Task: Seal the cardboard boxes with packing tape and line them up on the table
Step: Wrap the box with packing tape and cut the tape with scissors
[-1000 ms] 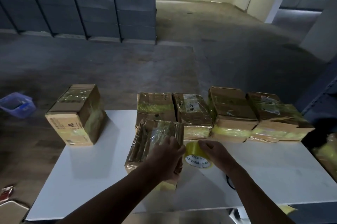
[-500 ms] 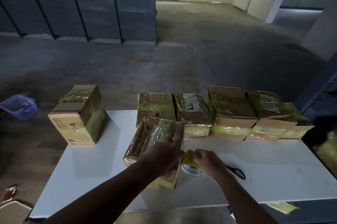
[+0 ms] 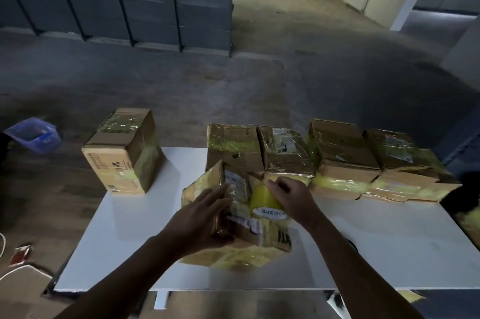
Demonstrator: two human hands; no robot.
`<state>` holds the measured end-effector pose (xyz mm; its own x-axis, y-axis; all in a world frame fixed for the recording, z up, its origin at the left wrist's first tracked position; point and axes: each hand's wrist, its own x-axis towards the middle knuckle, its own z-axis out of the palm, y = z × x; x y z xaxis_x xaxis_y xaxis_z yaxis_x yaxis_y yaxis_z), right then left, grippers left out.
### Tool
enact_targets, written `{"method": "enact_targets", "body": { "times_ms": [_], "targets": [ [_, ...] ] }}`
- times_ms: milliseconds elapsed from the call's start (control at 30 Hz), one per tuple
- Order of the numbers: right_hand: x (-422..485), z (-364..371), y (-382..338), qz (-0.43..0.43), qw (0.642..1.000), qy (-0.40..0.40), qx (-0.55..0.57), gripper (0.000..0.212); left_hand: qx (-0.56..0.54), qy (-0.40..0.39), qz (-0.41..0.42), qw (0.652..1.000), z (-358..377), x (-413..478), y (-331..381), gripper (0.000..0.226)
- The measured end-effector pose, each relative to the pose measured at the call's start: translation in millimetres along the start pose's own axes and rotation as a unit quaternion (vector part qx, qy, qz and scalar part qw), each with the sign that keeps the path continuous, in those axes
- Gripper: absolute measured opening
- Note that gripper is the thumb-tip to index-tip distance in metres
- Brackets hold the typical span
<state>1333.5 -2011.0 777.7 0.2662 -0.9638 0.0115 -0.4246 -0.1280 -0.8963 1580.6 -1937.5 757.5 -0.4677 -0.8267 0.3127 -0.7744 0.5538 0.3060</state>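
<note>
At the white counter (image 3: 402, 248), four taped boxes (image 3: 285, 147) are sitting along the far edge, a lone box (image 3: 124, 155) at the far left corner. We are holding a tilted box (image 3: 241, 248) by the near edge, the tape roll (image 3: 261, 198) against it: left hand (image 3: 202, 215) lying flat on it, fingers straight, right hand (image 3: 293, 196) gripping the roll.

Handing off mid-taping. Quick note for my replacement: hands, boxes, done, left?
Left hand presses flat on the tape-wrapped cardboard box at the near middle of the white table. Right hand grips the yellow packing tape roll against that box's top.
Done: four taped cardboard boxes stand side by side along the far edge; a fifth taped box sits apart at the far left corner.
Left: finish this wrap, cut the tape, line this box and probably the lone one up with the row.
</note>
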Motion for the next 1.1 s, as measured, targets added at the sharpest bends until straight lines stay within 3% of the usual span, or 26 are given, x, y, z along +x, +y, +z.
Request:
{"method": "enact_targets", "body": {
  "times_ms": [233,367,467,533,633,733,800,900,967,1100],
  "targets": [
    [14,38,-11,-0.068,0.993,-0.062,-0.080,0.038,-0.147,0.016,-0.093,0.985,28,-51,-30,0.076],
    [16,67,-10,-0.093,0.988,-0.039,-0.120,0.043,-0.064,-0.031,-0.121,0.990,34,-60,-42,0.080],
    [19,83,-21,-0.074,0.988,-0.034,-0.131,0.035,0.078,-0.109,-0.134,0.982,35,-53,-50,0.111],
    [23,85,-25,-0.033,0.993,-0.021,-0.111,0.035,0.109,-0.142,-0.136,0.974,43,-49,-52,0.124],
    [19,80,-15,-0.011,0.999,0.013,-0.049,0.024,0.103,-0.163,-0.140,0.971,49,-41,-44,0.119],
    [14,78,-3,0.019,1.000,-0.011,-0.007,0.016,0.129,-0.179,-0.162,0.962,48,-38,-38,0.113],
    [20,74,-7,0.012,0.999,-0.025,-0.045,0.019,0.134,-0.164,-0.158,0.965,47,-39,-39,0.117],
    [29,52,-11,-0.041,0.986,-0.021,-0.159,0.043,0.142,-0.181,-0.151,0.961,50,-44,-47,0.124],
    [27,35,-7,-0.054,0.971,-0.014,-0.233,0.048,0.141,-0.192,-0.160,0.958,47,-41,-45,0.128],
    [24,29,-4,-0.040,0.964,-0.005,-0.263,0.051,0.177,-0.226,-0.159,0.945,44,-20,-25,0.118]
  ]
}}
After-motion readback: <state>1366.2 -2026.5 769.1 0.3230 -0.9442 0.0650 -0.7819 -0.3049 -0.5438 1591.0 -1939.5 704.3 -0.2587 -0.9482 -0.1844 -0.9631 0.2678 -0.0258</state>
